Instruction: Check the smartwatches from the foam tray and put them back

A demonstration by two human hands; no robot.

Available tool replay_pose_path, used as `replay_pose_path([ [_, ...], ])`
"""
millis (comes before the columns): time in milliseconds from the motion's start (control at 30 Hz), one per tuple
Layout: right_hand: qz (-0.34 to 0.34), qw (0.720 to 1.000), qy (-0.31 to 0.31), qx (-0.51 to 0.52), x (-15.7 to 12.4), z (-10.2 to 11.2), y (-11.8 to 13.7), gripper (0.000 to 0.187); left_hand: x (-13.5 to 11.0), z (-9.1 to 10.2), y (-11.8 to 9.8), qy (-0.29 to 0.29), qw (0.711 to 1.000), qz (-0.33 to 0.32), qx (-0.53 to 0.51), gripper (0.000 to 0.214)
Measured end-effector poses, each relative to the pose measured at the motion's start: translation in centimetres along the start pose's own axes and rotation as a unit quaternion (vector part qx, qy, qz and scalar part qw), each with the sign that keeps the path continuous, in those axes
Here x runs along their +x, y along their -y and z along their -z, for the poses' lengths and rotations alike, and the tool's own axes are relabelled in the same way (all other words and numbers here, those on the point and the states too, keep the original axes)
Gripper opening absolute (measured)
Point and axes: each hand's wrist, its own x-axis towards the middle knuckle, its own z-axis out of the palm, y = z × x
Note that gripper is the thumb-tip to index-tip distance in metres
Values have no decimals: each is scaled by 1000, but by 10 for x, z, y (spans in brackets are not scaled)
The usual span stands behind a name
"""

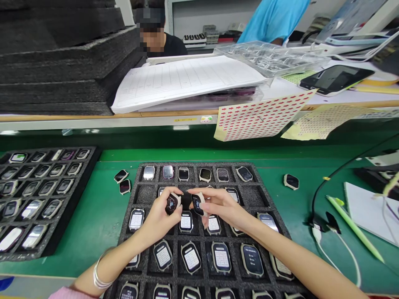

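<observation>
My left hand (165, 211) pinches a smartwatch body (172, 203) with a lit dark screen, held by its edges. In my right hand (215, 202) is a second smartwatch body (197, 204), its dark screen also lit and tilted to the left. Both are raised over a black foam tray (190, 230) divided into square pockets. Strapless watches lie in many pockets, several showing white lit screens, such as the watch (191, 256) below my hands. The upper row holds watches with dark or reflecting screens, among them one watch (205, 174).
Another foam tray (51, 245) of watches lies left. Two loose watches (125, 186) sit between the trays, and one watch (291, 181) is at right. A cable (316, 232), a green pen (355, 228) and paper (374, 207) lie far right. The shelf (156, 117) carries papers and stacked foam.
</observation>
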Motion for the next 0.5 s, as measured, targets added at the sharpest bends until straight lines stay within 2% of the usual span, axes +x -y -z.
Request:
replay_pose_path([
  [100, -1, 1000, -15, 18, 0, -1, -1, 51, 1, -1, 2, 4, 999, 27, -43, 36],
  [233, -6, 997, -24, 75, 1, 0, -2, 48, 3, -2, 4, 33, 982, 60, -174, 52],
  [367, -15, 997, -41, 66, 0, 3, -2, 44, 5, 1, 2, 24, 959, 88, -267, 44],
  [500, -1, 997, -66, 26, -1, 5, -2, 51, 5, 2, 3, 38, 942, 106, -316, 39],
])
